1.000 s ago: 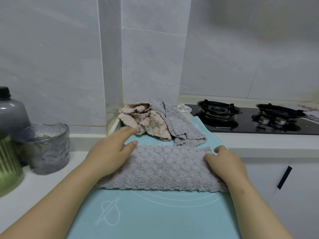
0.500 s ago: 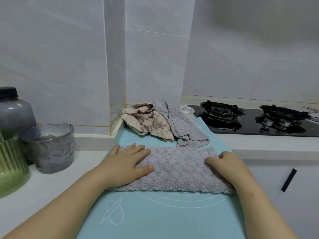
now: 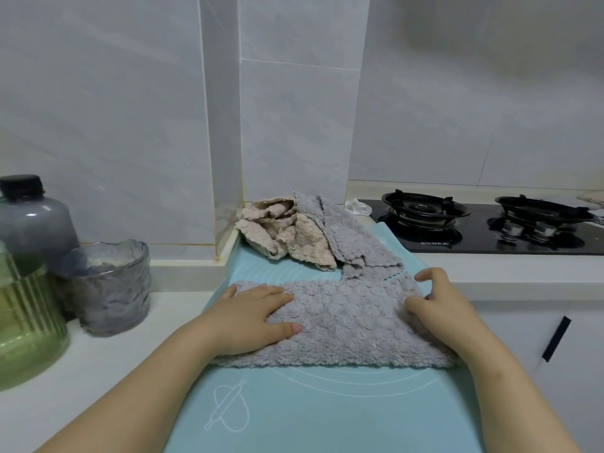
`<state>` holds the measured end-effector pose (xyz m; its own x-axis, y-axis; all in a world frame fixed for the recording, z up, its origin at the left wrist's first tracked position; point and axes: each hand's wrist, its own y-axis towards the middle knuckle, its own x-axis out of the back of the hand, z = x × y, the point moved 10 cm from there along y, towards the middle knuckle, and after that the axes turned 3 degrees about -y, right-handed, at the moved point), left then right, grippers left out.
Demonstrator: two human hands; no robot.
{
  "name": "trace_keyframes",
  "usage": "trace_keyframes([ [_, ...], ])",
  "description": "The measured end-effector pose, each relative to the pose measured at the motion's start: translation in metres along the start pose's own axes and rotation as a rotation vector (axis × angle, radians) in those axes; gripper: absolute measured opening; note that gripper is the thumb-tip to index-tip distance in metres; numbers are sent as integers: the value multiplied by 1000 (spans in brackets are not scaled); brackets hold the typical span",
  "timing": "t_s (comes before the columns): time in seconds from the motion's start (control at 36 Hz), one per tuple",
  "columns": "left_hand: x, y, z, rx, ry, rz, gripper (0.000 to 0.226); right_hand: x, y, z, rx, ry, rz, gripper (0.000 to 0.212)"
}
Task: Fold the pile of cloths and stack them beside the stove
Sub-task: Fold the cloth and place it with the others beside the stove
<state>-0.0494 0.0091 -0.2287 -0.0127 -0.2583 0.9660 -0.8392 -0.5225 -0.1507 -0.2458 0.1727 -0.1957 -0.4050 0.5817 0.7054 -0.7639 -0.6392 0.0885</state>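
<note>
Pressing with straight fingers (image 3: 277, 291), the left hand (image 3: 251, 318) pins the grey cloth (image 3: 346, 325) to the mat (image 3: 327, 413) while the right hand (image 3: 447, 308) curls its grip round the cloth's right end.

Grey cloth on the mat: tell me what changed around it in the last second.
The left hand drew back from the edge of the pile and now presses flat on the left part of the grey cloth. The right hand stayed at its right end, fingers now curled round the far corner. Pile and mat stayed put.
</note>
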Motion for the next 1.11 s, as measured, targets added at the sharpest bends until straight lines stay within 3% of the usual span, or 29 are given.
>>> trace_keyframes([
  [0.11, 4, 1, -1, -13, -6, -42, 64, -1, -3, 17, 95, 209, 42, 44],
  [0.19, 10, -2, 0, -33, -9, -98, 69, 3, -4, 18, 49, 401, 44, 42],
  [0.28, 49, -16, -3, -86, -62, -410, 85, 4, -9, 18, -65, 693, 73, 35],
  [0.33, 79, -35, 3, -89, -273, -681, 57, 9, -9, 23, -80, 774, 66, 36],
  [0.39, 87, -41, 16, -75, -602, -776, 14, 12, -5, 34, -64, 788, 62, 37],
  [0.5, 59, -25, 28, 28, -1184, -512, 8, 1, 3, 72, -10, 887, 179, 35],
  [0.64, 44, -21, 22, 28, -1592, -297, 32, -36, -12, 131, 142, 1013, 548, 35],
  [0.69, 39, -21, 24, 53, -1680, -255, 44, -51, -13, 133, 138, 1091, 601, 29],
  [0.78, 35, -21, 31, 129, -1683, -255, 47, -70, 2, 101, -4, 1148, 428, 20],
  [0.89, 37, -18, 42, 158, -1370, -333, 52, -71, 15, 71, -21, 825, 230, 4],
  [1.0, 41, -21, 33, 103, -1261, -324, 36, -75, 10, 77, 30, 730, 271, 5],
  [1.11, 48, -23, 39, 109, -1235, -361, 25, -81, 6, 84, 135, 467, 274, 8],
])
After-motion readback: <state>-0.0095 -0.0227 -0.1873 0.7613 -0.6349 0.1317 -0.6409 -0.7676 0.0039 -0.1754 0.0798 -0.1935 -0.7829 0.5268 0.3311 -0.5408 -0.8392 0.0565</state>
